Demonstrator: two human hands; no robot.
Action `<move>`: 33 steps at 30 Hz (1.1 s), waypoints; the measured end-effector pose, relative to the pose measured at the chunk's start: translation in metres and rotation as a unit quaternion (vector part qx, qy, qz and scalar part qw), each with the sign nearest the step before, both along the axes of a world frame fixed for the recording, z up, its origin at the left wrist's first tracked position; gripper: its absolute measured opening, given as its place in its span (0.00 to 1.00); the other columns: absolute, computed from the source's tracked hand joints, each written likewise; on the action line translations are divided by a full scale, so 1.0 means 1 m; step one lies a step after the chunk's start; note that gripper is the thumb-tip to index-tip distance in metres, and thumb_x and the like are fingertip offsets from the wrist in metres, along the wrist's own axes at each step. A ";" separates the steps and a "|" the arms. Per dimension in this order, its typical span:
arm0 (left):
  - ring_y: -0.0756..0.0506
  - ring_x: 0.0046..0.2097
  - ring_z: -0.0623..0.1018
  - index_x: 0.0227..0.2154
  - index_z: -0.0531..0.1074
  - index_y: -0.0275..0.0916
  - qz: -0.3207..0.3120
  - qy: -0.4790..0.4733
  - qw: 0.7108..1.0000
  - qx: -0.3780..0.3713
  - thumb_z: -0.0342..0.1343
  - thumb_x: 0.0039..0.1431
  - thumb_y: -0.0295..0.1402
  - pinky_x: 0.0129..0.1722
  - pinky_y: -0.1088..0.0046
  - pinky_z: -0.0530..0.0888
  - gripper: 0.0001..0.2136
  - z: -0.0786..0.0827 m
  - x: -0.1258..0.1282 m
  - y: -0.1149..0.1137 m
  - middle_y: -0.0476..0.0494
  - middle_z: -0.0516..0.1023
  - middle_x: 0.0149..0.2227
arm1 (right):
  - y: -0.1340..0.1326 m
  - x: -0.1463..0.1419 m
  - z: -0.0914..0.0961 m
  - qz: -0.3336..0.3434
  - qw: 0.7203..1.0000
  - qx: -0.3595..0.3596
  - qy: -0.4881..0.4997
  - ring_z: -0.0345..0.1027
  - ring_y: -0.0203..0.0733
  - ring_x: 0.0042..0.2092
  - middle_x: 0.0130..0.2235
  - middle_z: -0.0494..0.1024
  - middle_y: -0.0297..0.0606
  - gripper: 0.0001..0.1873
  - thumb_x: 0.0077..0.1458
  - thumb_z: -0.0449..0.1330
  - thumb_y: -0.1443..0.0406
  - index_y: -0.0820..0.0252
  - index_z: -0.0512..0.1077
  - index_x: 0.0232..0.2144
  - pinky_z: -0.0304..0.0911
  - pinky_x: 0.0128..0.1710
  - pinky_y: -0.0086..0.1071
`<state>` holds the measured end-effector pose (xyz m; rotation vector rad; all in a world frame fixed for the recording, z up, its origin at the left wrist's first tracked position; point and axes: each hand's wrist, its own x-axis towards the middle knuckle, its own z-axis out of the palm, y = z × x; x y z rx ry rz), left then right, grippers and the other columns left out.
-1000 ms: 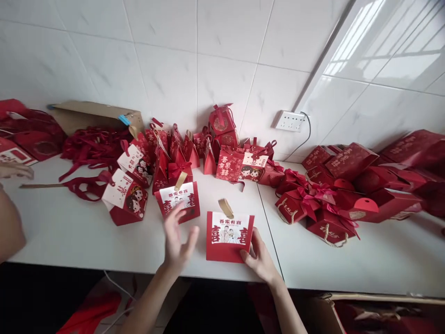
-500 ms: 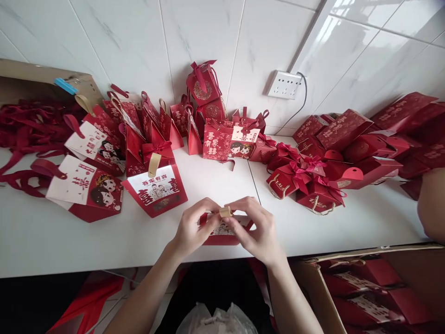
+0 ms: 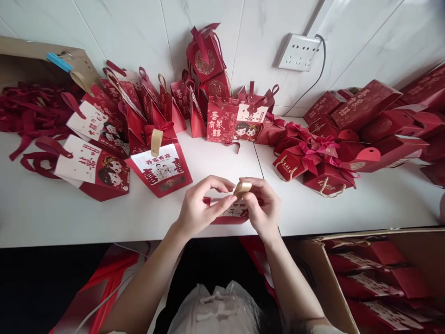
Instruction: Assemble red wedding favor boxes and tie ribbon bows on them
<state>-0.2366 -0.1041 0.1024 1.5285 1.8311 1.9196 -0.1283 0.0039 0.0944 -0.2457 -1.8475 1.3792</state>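
Low at the front of the white table stands a small red gift box (image 3: 229, 220) with a white printed panel, partly behind my hands. Above its top, a gold ribbon loop (image 3: 244, 186) is held between my fingers. My left hand (image 3: 200, 206) is closed in a pinch at the loop's left side, thumb and forefinger near its lower end. Around the right side curl the fingers of my right hand (image 3: 264, 206), its thumb against the ribbon. How the ribbon joins the box is hidden by my fingers.
Left of my hands stands a red gift box with a gold loop (image 3: 162, 174). Behind are several red boxes (image 3: 222, 123) and dark red ribbons (image 3: 34, 109). Bow-tied boxes (image 3: 323, 178) sit to the right. A cardboard carton (image 3: 342, 290) holds more boxes below the table edge.
The view has tilted down and shifted slightly. My hands have moved a little right relative to the box, and the gold loop now leans to the right between my fingers.
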 end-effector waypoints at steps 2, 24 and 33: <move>0.51 0.34 0.79 0.26 0.63 0.38 0.010 0.002 1.000 0.013 0.59 0.56 0.27 0.29 0.80 0.74 0.09 0.001 0.003 0.003 0.46 0.80 0.33 | 0.001 0.005 -0.001 0.013 0.999 0.036 0.010 0.69 0.37 0.33 0.32 0.74 0.35 0.09 0.61 0.54 0.61 0.55 0.69 0.42 0.66 0.30 0.30; 0.50 0.35 0.77 0.43 0.74 0.37 -0.032 0.098 0.990 0.097 0.55 0.54 0.19 0.30 0.77 0.77 0.15 -0.012 -0.001 0.008 0.42 0.78 0.37 | 0.001 0.003 -0.017 -0.044 0.981 0.181 0.060 0.62 0.36 0.28 0.27 0.67 0.34 0.06 0.53 0.57 0.73 0.58 0.68 0.33 0.60 0.25 0.32; 0.50 0.34 0.76 0.40 0.75 0.37 -0.021 0.104 0.991 0.085 0.55 0.54 0.19 0.31 0.75 0.76 0.12 -0.013 -0.002 0.009 0.44 0.78 0.33 | -0.002 0.003 -0.015 -0.044 0.988 0.137 0.047 0.59 0.34 0.27 0.26 0.65 0.32 0.06 0.54 0.57 0.73 0.58 0.70 0.33 0.58 0.25 0.30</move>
